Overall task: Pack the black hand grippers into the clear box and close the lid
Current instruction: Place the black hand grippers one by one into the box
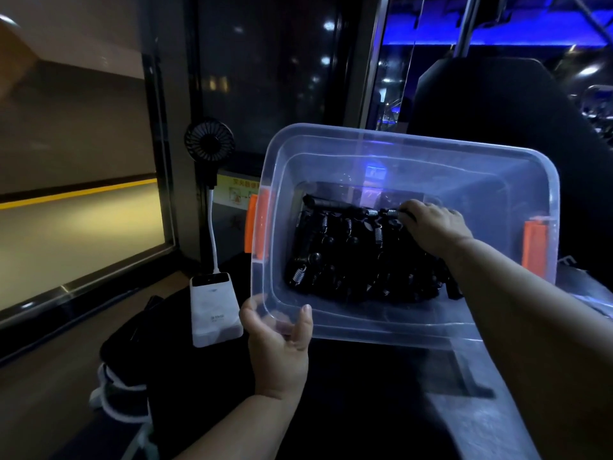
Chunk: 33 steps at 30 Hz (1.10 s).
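The clear box with orange side latches is tilted toward me, its opening facing the camera. My left hand grips its near left rim, thumb inside. Several black hand grippers with metal springs lie piled on the box floor. My right hand reaches inside and pinches one black hand gripper lying along the far side of the pile. No lid is on the box; a clear plastic edge shows at the right, and I cannot tell if it is the lid.
A white power bank lies left of the box, cabled to a small black fan standing behind it. A dark bag sits below the power bank. A black chair back rises behind the box. Dark glass panels stand at the rear.
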Each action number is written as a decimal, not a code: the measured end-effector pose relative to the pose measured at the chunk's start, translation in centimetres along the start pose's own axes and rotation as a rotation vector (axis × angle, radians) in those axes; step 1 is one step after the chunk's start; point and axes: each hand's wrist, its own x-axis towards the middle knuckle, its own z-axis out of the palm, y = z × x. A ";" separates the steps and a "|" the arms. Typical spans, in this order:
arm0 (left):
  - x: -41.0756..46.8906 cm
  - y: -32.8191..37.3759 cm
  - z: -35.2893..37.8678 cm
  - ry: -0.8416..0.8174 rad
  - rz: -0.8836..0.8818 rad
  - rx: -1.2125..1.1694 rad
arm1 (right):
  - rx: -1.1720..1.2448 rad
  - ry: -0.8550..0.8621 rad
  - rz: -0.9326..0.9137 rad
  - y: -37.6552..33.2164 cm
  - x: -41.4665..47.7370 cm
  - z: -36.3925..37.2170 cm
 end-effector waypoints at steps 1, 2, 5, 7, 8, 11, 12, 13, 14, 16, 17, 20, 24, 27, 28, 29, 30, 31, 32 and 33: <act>0.0 -0.1 0.0 -0.002 0.004 -0.002 | -0.004 -0.008 -0.001 -0.1 0.1 0.0; 0.0 -0.1 0.0 -0.004 0.008 -0.001 | -0.007 -0.018 -0.002 -0.1 0.2 0.0; 0.1 -0.1 0.1 -0.003 0.027 0.010 | -0.003 -0.044 -0.014 -0.2 0.4 -0.1; 0.1 -0.2 0.1 0.003 0.029 0.012 | 0.031 -0.050 -0.018 -0.2 0.4 0.0; 0.1 -0.2 0.1 0.007 0.028 0.015 | 0.055 -0.046 -0.016 -0.1 0.3 0.1; 0.1 -0.2 0.1 0.013 0.028 0.033 | 0.103 -0.006 -0.011 0.2 -0.1 0.6; 0.1 -0.3 0.1 0.013 0.025 0.036 | 0.114 0.006 -0.006 0.3 -0.2 0.7; 0.1 -0.3 0.1 0.014 0.020 0.036 | 0.124 0.012 0.003 0.3 -0.3 0.7; 0.1 -0.3 0.1 0.014 0.015 0.037 | 0.133 0.017 0.012 0.3 -0.4 0.8; 0.0 -0.3 0.1 0.017 0.008 0.040 | 0.148 0.039 0.024 0.3 -0.8 0.8; 0.0 -0.3 0.2 0.020 -0.003 0.038 | 0.160 0.062 0.026 0.3 -1.0 0.7; 0.1 -0.3 0.3 0.031 -0.040 0.038 | 0.216 0.162 0.033 0.3 -2.2 0.0; 0.1 -0.3 0.3 0.028 -0.037 0.075 | 0.313 0.305 0.042 0.6 -5.9 -1.1; 0.0 -0.2 0.3 0.045 -0.039 0.091 | 0.340 0.420 -0.025 1.6 -10.1 -1.6; 0.0 -0.2 0.4 0.051 -0.038 0.097 | 0.342 0.474 -0.048 2.3 -11.5 -1.7; 0.0 -0.2 0.4 0.057 -0.037 0.103 | 0.351 0.534 -0.058 3.2 -12.9 -1.7; 0.0 -0.1 0.4 0.059 -0.037 0.106 | 0.367 0.598 -0.053 4.2 -14.3 -1.7; 0.1 -0.1 0.5 0.060 -0.039 0.107 | 0.388 0.656 -0.034 5.3 -15.5 -1.6; 0.1 -0.1 0.5 0.058 -0.047 0.106 | 0.411 0.701 0.001 6.3 -16.7 -1.4; 0.1 -0.1 0.5 0.058 -0.059 0.103 | 0.433 0.729 0.048 7.5 -17.8 -1.2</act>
